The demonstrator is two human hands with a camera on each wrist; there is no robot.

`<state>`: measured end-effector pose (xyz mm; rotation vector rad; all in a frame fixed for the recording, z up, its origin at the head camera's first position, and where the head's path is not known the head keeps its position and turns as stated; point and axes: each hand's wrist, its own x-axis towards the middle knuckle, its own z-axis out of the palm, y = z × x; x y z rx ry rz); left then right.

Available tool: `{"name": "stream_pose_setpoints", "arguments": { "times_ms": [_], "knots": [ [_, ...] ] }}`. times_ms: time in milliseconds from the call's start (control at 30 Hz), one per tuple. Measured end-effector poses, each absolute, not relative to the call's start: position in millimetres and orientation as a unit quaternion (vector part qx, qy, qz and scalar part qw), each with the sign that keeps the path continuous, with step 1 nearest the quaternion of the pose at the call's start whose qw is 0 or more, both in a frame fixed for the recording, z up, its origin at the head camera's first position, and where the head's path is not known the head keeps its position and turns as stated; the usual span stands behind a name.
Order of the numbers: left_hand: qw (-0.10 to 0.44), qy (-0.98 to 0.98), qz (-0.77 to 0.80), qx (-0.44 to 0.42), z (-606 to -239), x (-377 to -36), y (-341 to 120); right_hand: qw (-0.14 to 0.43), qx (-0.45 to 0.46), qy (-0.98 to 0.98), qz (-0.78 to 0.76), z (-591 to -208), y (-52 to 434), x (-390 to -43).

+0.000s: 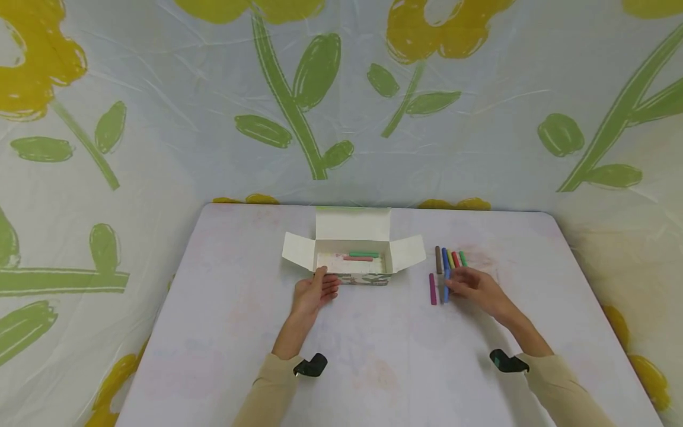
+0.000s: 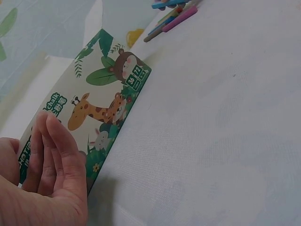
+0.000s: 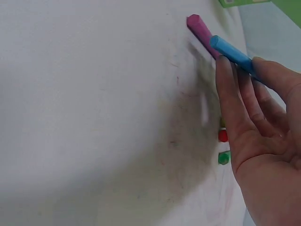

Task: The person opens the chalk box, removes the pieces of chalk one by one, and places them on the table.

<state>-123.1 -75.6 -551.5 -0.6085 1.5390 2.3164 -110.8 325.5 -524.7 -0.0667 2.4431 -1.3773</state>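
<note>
Right hand (image 3: 256,141) pinches blue chalk (image 3: 233,52) mid-length, centre right of head view: light, brittle, dusty. Left hand (image 1: 315,293), fingers relaxed, steadies box (image 1: 352,261).

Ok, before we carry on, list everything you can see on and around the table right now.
Box: one, white inside, animal print outside, flaps open, table centre.
Chalk in box: two sticks, green and pink, lying flat.
Loose chalk row: brown, blue, yellow, red, green, right of the box.
Purple chalk: one, apart, nearer the front edge.
Blue chalk: one, pinched in the right hand.
Table: one, pale.
Backdrop sheet: flower print.
Left hand: rests against the box front.
Right hand: holds the blue chalk.
</note>
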Motion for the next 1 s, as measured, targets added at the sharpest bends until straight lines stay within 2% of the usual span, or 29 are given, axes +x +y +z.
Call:
{"name": "stream_pose_setpoints", "arguments": {
  "times_ms": [533,1000],
  "knots": [
    [0.149,0.533,0.806,-0.212,-553.9,-124.3,-76.5,0.103,-0.014,0.917,-0.384,-529.7,301.3,-111.1],
    [0.147,0.534,0.806,-0.209,-552.5,-123.2,-76.0,0.084,-0.035,0.923,-0.373,-513.9,302.4,-116.4]
  ]
}}
